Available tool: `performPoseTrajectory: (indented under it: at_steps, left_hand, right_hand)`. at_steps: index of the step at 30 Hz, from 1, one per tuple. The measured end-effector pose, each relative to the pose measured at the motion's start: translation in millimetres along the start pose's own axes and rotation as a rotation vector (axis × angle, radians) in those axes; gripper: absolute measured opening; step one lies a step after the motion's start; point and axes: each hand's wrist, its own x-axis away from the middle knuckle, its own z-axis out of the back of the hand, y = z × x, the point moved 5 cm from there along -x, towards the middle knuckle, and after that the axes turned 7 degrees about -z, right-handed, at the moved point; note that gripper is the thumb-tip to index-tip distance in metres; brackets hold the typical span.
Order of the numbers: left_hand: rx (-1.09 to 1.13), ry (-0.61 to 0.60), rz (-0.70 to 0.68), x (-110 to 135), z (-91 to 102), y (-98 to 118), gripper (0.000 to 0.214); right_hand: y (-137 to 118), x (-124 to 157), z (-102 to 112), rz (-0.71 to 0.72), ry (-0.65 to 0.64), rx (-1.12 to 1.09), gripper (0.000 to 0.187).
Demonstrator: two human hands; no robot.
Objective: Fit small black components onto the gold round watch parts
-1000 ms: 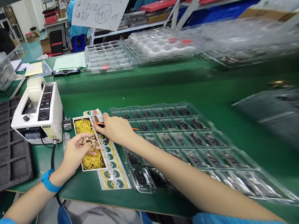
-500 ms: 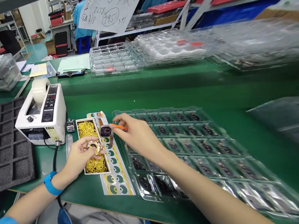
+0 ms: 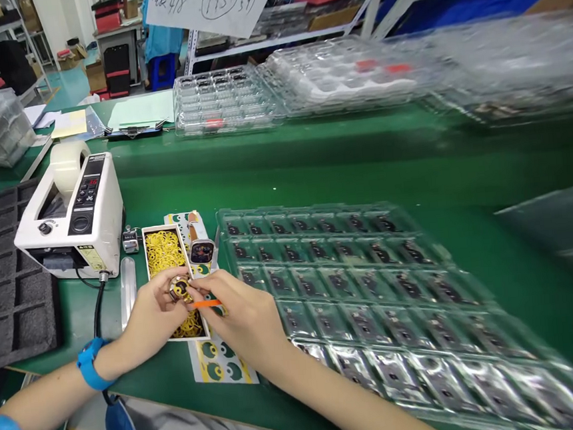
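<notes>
My left hand (image 3: 157, 306), with a blue band at the wrist, is closed on a small round watch part (image 3: 179, 288) with a gold-toned edge and yellow on its face. My right hand (image 3: 245, 312) pinches a thin orange tool (image 3: 206, 303), and its fingertips meet the watch part's right side. Both hands are above a white box (image 3: 149, 260) of yellow rings (image 3: 164, 249). Behind them a square smartwatch (image 3: 202, 251) rests on a sticker sheet (image 3: 212, 372) with green and yellow round shapes. The tool's tip is hidden by the fingers.
A white tape dispenser (image 3: 76, 217) stands left, beside a black foam tray (image 3: 20, 325). Near the box are a small metal counter (image 3: 130, 239) and a clear tube (image 3: 128, 292). On the right a large clear tray (image 3: 318, 292) holds dark parts in its pockets. More clear trays (image 3: 223, 100) line the back ledge.
My right hand has come down and left from beside the smartwatch to the watch part, bringing the orange tool. My left hand has tilted the part. The view has shifted slightly.
</notes>
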Motion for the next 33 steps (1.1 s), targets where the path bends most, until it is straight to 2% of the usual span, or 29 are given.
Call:
performPoseTrajectory:
  at_steps: [5, 8, 12, 17, 21, 23, 26, 28, 31, 33]
  left_hand:
    - [-0.096, -0.047, -0.049, 10.4, -6.2, -1.7, 0.06]
    - [-0.222, -0.074, -0.099, 13.7, -8.1, 1.1, 0.059]
    - [-0.306, -0.09, -0.133, 13.6, -7.8, 4.6, 0.056]
    - [-0.294, -0.062, -0.082, 8.8, -3.1, 2.7, 0.057]
    - [-0.141, 0.0, -0.081, 0.4, 2.7, 1.8, 0.054]
    - [-0.03, 0.069, -0.102, -4.5, 7.7, 5.6, 0.049]
    - [0.055, 0.207, -0.162, -9.4, 17.8, 17.0, 0.045]
    - [0.076, 0.278, -0.195, -9.9, 23.2, 24.2, 0.045]
    - [0.091, 0.293, -0.18, -8.7, 25.6, 28.2, 0.045]
    - [0.089, 0.269, -0.152, -7.1, 24.5, 27.8, 0.044]
  right_hand:
    - [5.1, 0.9, -1.2, -0.099, -0.039, -0.029, 0.016]
    - [9.8, -0.8, -2.4, -0.185, -0.073, -0.115, 0.015]
    - [10.6, -5.8, -1.1, -0.208, -0.059, -0.263, 0.013]
    - [3.3, -8.5, 1.6, -0.209, -0.137, -0.475, 0.015]
    - [-0.4, -8.9, 8.1, -0.143, -0.152, -0.555, 0.016]
    - [2.0, -8.4, 6.5, -0.136, -0.198, -0.515, 0.018]
    - [4.1, -3.4, -2.5, -0.108, -0.367, -0.3, 0.017]
    - [7.1, 0.8, -2.3, -0.094, -0.429, -0.179, 0.017]
    - [25.8, 2.7, 18.6, -0.127, -0.395, -0.084, 0.029]
    - [59.4, 1.1, 44.8, -0.272, -0.347, 0.056, 0.028]
